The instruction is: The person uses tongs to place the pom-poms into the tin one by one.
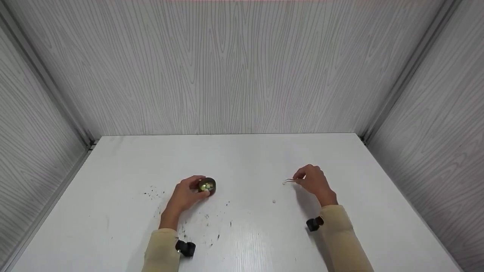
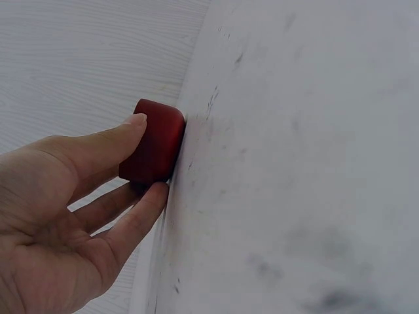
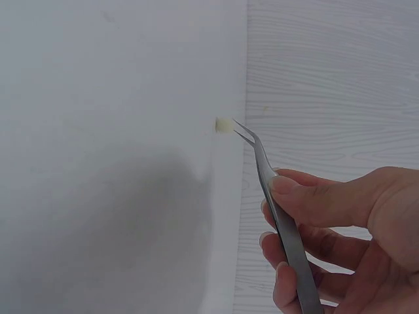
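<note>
My left hand [image 1: 187, 194] grips a small round cup [image 1: 214, 186], thumb on one side and fingers on the other. Its outside is dark red in the left wrist view, where the cup [image 2: 160, 140] stands on the table. Small yellowish, shiny contents show inside it in the head view. On the right, my right hand [image 1: 313, 181] holds bent-tip metal tweezers [image 3: 281, 222] between thumb and fingers. The tweezer tips are apart, right beside a small pale piece [image 3: 224, 125]; whether they touch it I cannot tell. Another pale bit [image 1: 274, 201] lies on the table, nearer to me.
The white tabletop [image 1: 245, 158] has dark specks and scuffs [image 1: 207, 217] around the left forearm. Grey wood-grain panels [image 1: 227, 68] rise at the back and both sides. A small black camera [image 1: 185, 248] sits on each wrist.
</note>
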Action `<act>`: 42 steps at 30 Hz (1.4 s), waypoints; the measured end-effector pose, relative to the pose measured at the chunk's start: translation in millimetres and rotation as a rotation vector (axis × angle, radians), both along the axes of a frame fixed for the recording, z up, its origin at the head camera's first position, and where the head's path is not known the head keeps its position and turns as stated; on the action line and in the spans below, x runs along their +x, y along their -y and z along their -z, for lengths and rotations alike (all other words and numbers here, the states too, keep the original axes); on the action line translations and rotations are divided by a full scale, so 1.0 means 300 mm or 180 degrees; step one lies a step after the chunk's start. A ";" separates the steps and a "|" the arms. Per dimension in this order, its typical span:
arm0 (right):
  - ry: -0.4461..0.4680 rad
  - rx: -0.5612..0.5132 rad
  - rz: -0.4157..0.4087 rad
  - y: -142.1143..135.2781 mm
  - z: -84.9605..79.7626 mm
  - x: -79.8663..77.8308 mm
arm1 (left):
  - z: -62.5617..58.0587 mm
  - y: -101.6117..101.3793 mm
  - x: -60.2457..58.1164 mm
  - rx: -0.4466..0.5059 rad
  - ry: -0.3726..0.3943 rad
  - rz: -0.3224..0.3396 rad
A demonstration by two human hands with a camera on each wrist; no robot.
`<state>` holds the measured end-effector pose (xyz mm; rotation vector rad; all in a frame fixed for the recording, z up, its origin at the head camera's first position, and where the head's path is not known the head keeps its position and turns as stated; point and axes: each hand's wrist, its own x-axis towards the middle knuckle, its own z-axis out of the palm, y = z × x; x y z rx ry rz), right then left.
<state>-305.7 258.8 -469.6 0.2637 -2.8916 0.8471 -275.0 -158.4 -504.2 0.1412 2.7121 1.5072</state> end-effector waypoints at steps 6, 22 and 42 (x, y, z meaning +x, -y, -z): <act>-0.0014 0.0069 0.0049 0.000 0.003 -0.001 | -0.006 0.000 0.005 -0.0022 -0.0037 0.0031; -0.0047 0.0026 0.0068 -0.006 -0.004 -0.011 | -0.007 0.001 0.004 -0.0018 -0.0024 -0.0004; -0.0013 -0.0026 -0.0006 0.004 -0.009 -0.005 | -0.012 -0.002 0.001 -0.0070 0.0013 -0.0002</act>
